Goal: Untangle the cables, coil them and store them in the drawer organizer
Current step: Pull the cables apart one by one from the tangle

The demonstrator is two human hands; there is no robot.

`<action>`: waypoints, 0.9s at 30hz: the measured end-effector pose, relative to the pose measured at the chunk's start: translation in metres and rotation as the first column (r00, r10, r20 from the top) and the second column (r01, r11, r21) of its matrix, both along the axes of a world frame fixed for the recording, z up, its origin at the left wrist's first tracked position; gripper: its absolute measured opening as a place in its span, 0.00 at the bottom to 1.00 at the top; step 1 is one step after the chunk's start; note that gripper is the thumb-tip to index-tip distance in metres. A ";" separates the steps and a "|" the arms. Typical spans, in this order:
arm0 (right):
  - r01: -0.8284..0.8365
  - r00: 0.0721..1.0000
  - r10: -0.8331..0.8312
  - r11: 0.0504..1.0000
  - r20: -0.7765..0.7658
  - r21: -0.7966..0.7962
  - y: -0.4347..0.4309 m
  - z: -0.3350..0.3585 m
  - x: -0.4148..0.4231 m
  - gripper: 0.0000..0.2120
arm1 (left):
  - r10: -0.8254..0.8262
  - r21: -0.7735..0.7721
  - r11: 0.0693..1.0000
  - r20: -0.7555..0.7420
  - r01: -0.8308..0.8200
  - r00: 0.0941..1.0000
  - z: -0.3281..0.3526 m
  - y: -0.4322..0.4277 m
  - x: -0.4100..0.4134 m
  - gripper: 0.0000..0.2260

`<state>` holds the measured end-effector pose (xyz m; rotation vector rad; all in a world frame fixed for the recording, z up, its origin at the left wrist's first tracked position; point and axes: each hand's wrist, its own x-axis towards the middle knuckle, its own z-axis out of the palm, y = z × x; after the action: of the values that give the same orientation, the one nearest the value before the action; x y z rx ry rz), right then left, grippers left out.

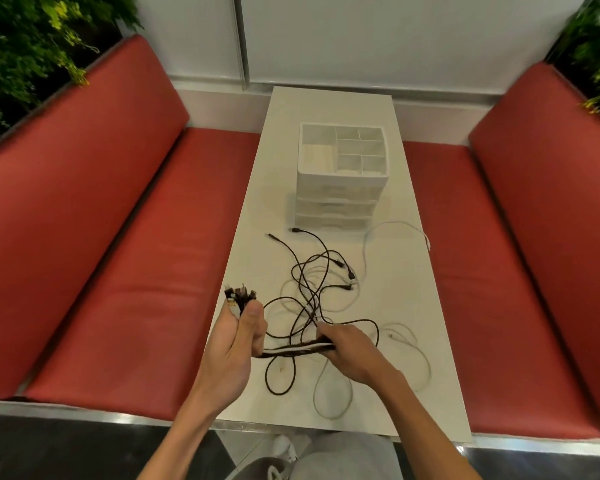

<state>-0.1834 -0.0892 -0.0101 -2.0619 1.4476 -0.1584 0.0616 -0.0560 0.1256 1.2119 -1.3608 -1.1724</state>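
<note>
A tangle of black and white cables (312,282) lies on the white table (329,105). My left hand (236,344) grips a bunch of cable plug ends (238,294) at the table's left edge. From it a bundle of black and white cables (291,350) runs right to my right hand (350,351), whose fingers are curled round the bundle. One white cable (388,226) trails toward the right edge. The white drawer organizer (342,199) stands further back, its top tray divided into several compartments, its drawers closed.
Red cushioned benches (118,237) flank the narrow table on both sides. A white wall is behind the table, with green plants (21,57) in the upper corners. My knees and a shoe show below the table's near edge.
</note>
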 end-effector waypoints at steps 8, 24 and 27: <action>-0.085 0.983 0.016 0.924 0.184 0.372 -0.003 0.006 -0.002 0.32 | 0.024 0.101 0.995 -0.042 -0.020 0.999 -0.012 -0.002 -0.002 0.17; 0.720 0.689 -0.707 0.693 0.158 -0.039 -0.174 -0.058 -0.058 0.06 | 0.055 0.165 0.985 -0.061 -0.045 0.997 -0.027 -0.025 -0.013 0.19; 0.591 0.806 -0.591 0.803 0.027 -0.078 -0.192 -0.075 -0.053 0.08 | 0.056 0.162 0.986 -0.041 -0.048 0.998 -0.029 -0.031 -0.016 0.19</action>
<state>-0.2369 -0.2809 -0.0854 -1.5920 2.0774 -0.4778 0.0456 -0.0869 0.0963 1.3181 -1.2121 -1.2846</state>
